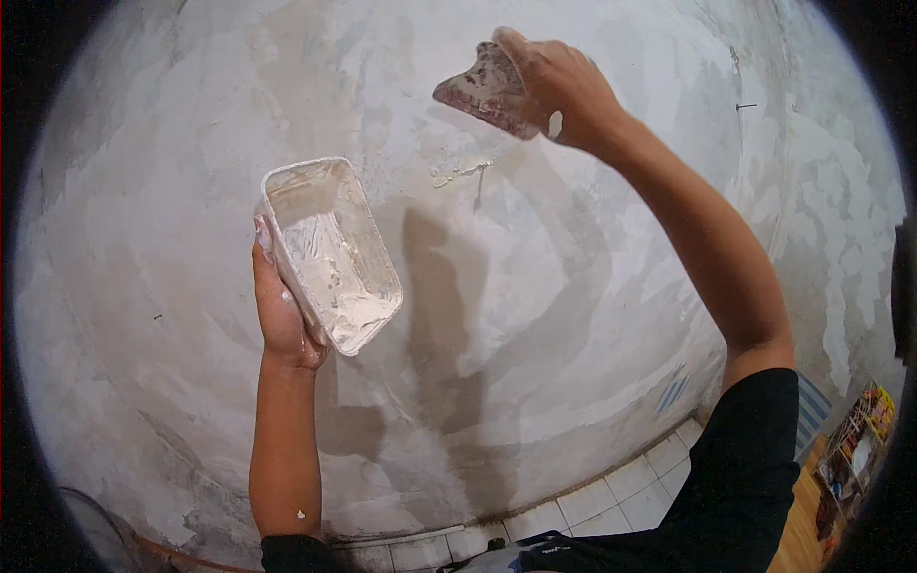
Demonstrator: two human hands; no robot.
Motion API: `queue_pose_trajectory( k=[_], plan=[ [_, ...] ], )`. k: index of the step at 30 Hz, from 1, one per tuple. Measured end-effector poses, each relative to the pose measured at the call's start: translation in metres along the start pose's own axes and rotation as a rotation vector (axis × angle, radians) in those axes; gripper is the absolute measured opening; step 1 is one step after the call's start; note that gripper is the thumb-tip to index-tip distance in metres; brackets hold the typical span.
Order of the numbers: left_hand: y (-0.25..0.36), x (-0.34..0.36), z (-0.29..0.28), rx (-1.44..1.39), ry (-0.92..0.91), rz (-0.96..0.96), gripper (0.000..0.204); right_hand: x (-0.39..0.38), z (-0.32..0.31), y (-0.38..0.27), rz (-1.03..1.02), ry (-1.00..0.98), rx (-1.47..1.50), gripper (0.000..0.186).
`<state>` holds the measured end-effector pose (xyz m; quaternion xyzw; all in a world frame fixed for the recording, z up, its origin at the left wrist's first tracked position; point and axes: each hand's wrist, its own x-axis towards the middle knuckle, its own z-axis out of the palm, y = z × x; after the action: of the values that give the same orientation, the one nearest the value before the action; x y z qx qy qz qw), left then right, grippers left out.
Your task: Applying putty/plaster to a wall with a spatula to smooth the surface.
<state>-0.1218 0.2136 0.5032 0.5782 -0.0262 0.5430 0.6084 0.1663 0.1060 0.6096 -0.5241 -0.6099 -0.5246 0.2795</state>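
Observation:
My left hand (285, 310) is wrapped round the side and underside of a rectangular plastic tub (377, 239), held tilted so its inside shows. Creamy white wall putty (330, 267) coats the tub's bottom and walls. Higher up on the right, my right hand (564, 91) grips a flat putty scraper (485, 93) smeared with filler, its wide edge pointing left and down near the wall. I cannot tell whether the blade touches the wall. The wall (573, 286) is patchy grey and white, with a raised ridge of putty (463, 174) below the scraper. White specks stick to both hands.
A nail (745, 106) sticks out of the wall at right, and a smaller one (159, 316) at left. White floor tiles (587, 501) run along the wall's foot. A rack of colourful packets (855, 449) stands at the lower right.

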Motion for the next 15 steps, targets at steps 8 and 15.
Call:
queue_pose_trajectory(
  k=[8,15],
  plan=[
    [-0.001,0.002,0.001,0.059,0.114,0.019,0.064,-0.074,0.087,-0.064,0.741,0.389,0.385,0.066],
    [0.002,0.001,0.005,0.056,0.096,-0.024,0.062,-0.052,0.117,-0.137,1.104,0.621,0.896,0.062]
  ],
)
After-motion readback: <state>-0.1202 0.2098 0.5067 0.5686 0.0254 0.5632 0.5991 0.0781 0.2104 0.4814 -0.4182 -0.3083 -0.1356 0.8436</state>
